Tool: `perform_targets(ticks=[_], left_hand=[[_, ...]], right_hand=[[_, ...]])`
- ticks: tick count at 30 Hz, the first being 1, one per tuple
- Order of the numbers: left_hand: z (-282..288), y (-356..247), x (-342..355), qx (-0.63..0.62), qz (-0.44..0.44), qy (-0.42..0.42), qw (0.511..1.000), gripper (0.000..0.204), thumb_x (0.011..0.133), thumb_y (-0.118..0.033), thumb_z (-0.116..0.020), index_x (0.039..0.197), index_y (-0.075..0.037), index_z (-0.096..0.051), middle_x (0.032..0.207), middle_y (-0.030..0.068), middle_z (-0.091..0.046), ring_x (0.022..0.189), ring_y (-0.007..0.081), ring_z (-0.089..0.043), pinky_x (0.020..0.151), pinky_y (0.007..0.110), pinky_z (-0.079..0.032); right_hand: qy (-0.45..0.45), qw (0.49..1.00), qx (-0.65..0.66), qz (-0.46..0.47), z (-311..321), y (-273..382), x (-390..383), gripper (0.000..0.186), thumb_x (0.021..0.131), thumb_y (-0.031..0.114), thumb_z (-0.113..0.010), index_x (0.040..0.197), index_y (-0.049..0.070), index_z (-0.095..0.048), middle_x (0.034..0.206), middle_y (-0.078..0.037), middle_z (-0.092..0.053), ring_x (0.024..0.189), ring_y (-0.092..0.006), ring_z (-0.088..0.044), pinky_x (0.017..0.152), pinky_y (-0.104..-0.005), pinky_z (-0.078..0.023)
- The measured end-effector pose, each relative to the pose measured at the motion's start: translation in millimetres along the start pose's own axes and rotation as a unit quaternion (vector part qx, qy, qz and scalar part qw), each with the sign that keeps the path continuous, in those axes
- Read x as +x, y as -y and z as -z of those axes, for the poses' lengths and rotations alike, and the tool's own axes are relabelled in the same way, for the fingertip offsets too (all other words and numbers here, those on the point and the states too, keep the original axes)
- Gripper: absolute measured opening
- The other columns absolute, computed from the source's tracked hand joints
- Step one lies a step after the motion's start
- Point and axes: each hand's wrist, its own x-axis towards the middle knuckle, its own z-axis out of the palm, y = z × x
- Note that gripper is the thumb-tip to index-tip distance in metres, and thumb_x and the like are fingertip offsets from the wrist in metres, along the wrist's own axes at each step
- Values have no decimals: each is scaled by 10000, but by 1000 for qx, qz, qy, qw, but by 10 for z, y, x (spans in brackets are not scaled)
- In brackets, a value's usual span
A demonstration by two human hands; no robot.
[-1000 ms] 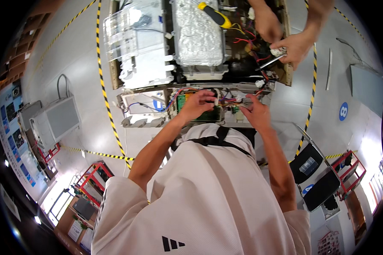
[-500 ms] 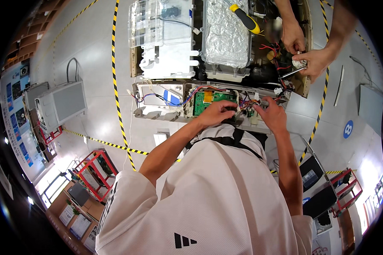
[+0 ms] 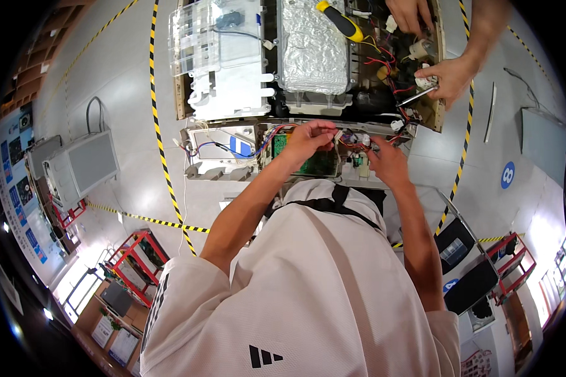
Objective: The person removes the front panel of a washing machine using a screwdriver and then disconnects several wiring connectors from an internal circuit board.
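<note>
A long appliance panel (image 3: 217, 168) lies across in front of me, with a green circuit board (image 3: 278, 144) and bundles of coloured wires (image 3: 353, 143) inside. Above the board, my left hand (image 3: 307, 143) has its fingertips pinched at a small white wire connector (image 3: 338, 134). My right hand (image 3: 390, 164) is at the right part of the panel, thumb and forefinger closed at the wires. Its fingertips partly hide what they grip. A blue-and-white label (image 3: 239, 146) shows at the panel's left.
Beyond the panel stands an opened appliance body with a foil-covered box (image 3: 313, 47), clear plastic housing (image 3: 223, 75) and yellow-black screwdriver (image 3: 339, 22). At right, another person's hand (image 3: 454, 78) holds a white part and metal rod (image 3: 417, 96); their other hand (image 3: 411, 14) is farther off.
My left hand has risen off the board's lower right to the connector, now pinching. My right hand stays at the wires. The other person's far hand has moved away from the white part.
</note>
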Motion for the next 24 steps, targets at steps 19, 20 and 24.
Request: perform_targets(ticks=[19, 20, 24], left_hand=[[14, 124, -48, -21, 10, 13, 1000, 315, 881, 10, -569, 1195, 26, -541, 1131, 89, -590, 1004, 169, -598, 923, 299, -498], [8, 130, -68, -14, 15, 16, 1000, 324, 879, 2, -576, 1200, 27, -539, 1117, 88, -601, 988, 164, -605, 914, 289, -497], [-28, 85, -196, 110, 29, 40, 993, 348, 864, -46, -617, 1197, 27, -547, 1035, 71, -640, 924, 132, -621, 854, 241, -488]], right_hand=[[-142, 977, -2, 161, 112, 358, 0, 331, 737, 182, -744, 1053, 151, -650, 1136, -30, -555, 680, -187, -624, 616, -314, -502], [-120, 981, 0, 153, 97, 334, -6, 301, 739, 174, -741, 1026, 143, -655, 1144, -30, -555, 678, -185, -626, 620, -314, -503], [-63, 988, 20, 136, 46, 217, -30, 204, 741, 138, -730, 931, 113, -661, 1187, -37, -547, 681, -183, -638, 631, -314, -505]])
